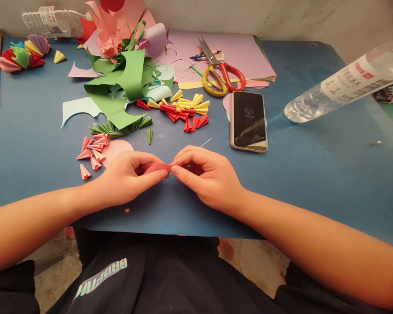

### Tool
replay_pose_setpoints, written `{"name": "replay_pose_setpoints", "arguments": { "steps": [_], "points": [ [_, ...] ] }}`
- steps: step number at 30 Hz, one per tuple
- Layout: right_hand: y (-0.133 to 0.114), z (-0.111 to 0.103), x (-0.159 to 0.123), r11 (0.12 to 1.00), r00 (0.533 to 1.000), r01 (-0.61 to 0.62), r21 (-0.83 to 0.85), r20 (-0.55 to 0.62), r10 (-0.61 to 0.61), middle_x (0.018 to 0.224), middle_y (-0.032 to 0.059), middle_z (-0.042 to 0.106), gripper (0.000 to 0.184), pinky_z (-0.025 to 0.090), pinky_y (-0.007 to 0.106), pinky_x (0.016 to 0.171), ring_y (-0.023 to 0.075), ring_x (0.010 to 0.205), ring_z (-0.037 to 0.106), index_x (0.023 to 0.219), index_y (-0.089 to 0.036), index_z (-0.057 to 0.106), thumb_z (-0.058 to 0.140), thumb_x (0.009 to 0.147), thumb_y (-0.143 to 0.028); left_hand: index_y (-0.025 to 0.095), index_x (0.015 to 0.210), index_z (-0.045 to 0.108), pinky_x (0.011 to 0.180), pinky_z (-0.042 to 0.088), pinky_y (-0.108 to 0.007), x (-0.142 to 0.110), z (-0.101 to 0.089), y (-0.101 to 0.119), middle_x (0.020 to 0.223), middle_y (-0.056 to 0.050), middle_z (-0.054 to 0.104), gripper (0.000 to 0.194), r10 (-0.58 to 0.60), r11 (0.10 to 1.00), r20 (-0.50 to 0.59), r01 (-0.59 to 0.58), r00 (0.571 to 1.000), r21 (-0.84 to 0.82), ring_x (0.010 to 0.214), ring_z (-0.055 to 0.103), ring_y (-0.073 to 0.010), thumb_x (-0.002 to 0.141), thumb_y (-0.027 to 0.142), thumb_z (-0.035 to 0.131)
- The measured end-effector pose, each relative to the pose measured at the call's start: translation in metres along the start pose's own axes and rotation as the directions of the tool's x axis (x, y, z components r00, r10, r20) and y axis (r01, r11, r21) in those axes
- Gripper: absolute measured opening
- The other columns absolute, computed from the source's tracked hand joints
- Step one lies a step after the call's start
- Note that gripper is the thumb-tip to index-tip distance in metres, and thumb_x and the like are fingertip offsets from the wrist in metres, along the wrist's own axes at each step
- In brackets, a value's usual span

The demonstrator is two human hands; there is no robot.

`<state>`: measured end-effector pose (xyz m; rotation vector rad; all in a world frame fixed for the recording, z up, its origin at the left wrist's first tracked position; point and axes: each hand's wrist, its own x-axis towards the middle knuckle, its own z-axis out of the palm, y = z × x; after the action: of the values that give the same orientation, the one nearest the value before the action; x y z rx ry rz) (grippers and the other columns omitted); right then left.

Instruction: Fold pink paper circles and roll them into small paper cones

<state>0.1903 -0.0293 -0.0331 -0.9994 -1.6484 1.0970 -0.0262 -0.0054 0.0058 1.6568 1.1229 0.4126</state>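
My left hand (129, 176) and my right hand (206, 176) meet over the near edge of the blue table (314, 174). Both pinch a small folded pink paper piece (157, 167) between thumb and fingers. My right hand also holds a thin needle (196, 149) that points up and to the right. Just left of my left hand lie several pink folded cones (92, 150) and a pink paper disc (116, 150).
Beyond the hands lie green cones (124, 126), red and yellow cones (185, 110), green paper scraps (124, 83), scissors (216, 72) on pink sheets, a phone (248, 121), a plastic bottle (343, 85) on its side at right, and finished paper flowers (22, 54) far left.
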Motion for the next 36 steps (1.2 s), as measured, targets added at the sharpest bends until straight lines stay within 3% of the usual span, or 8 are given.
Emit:
{"name": "replay_pose_setpoints", "arguments": {
  "steps": [8, 14, 21, 29, 36],
  "points": [
    [0.0027, 0.0026, -0.0008, 0.995, 0.999, -0.035, 0.093, 0.035, 0.032, 0.097, 0.004, 0.07, 0.007, 0.054, 0.026, 0.063, 0.0124, 0.078, 0.066, 0.096, -0.019, 0.075, 0.071, 0.098, -0.024, 0.01, 0.092, 0.077, 0.054, 0.037, -0.024, -0.0006, -0.0002, -0.0007, 0.073, -0.002, 0.063, 0.035, -0.02, 1.0, 0.007, 0.02, 1.0, 0.0, 0.064, 0.05, -0.013, 0.09, 0.044, 0.068],
    [0.0015, 0.0037, -0.0007, 0.997, 1.0, 0.02, 0.077, 0.019, -0.022, 0.097, 0.0049, 0.072, 0.008, 0.053, 0.026, 0.063, 0.013, 0.08, 0.067, 0.096, -0.019, 0.077, 0.071, 0.098, -0.022, 0.01, 0.09, 0.076, 0.052, 0.035, -0.024, 0.0006, 0.0, 0.0006, 0.07, 0.0, 0.058, 0.036, -0.038, 0.998, 0.03, 0.039, 0.999, -0.04, 0.062, 0.047, -0.012, 0.089, 0.045, 0.069],
    [-0.0008, 0.004, -0.0009, 0.999, 0.999, 0.038, -0.014, -0.039, -0.039, 0.086, 0.0034, 0.07, 0.009, 0.051, 0.028, 0.067, 0.0129, 0.076, 0.064, 0.089, -0.017, 0.075, 0.071, 0.096, -0.02, 0.012, 0.077, 0.072, 0.052, 0.033, -0.023, -0.0021, 0.0021, -0.0008, 0.062, 0.003, 0.048, 0.033, 0.004, 1.0, -0.041, -0.005, 0.999, -0.022, 0.059, 0.042, -0.01, 0.091, 0.041, 0.069],
    [0.0017, 0.0056, -0.0011, 0.996, 1.0, 0.013, 0.093, 0.01, -0.014, 0.087, 0.0016, 0.067, 0.009, 0.05, 0.026, 0.064, 0.0115, 0.075, 0.063, 0.09, -0.018, 0.072, 0.071, 0.098, -0.022, 0.011, 0.086, 0.077, 0.055, 0.04, -0.023, -0.0032, 0.0034, 0.0008, 0.071, -0.002, 0.065, 0.031, 0.018, 1.0, -0.045, -0.017, 0.999, 0.022, 0.065, 0.054, -0.0129, 0.09, 0.04, 0.068],
    [0.0049, 0.0064, -0.0019, 0.99, 0.998, 0.036, 0.139, 0.041, -0.042, 0.087, 0.0019, 0.066, 0.009, 0.051, 0.027, 0.063, 0.012, 0.076, 0.063, 0.09, -0.019, 0.069, 0.072, 0.099, -0.021, 0.011, 0.089, 0.078, 0.054, 0.039, -0.022, -0.0046, 0.0044, -0.002, 0.069, -0.001, 0.061, 0.03, 0.037, 0.999, -0.011, -0.037, 0.999, -0.029, 0.063, 0.049, -0.0114, 0.093, 0.039, 0.067]
  ]
}}
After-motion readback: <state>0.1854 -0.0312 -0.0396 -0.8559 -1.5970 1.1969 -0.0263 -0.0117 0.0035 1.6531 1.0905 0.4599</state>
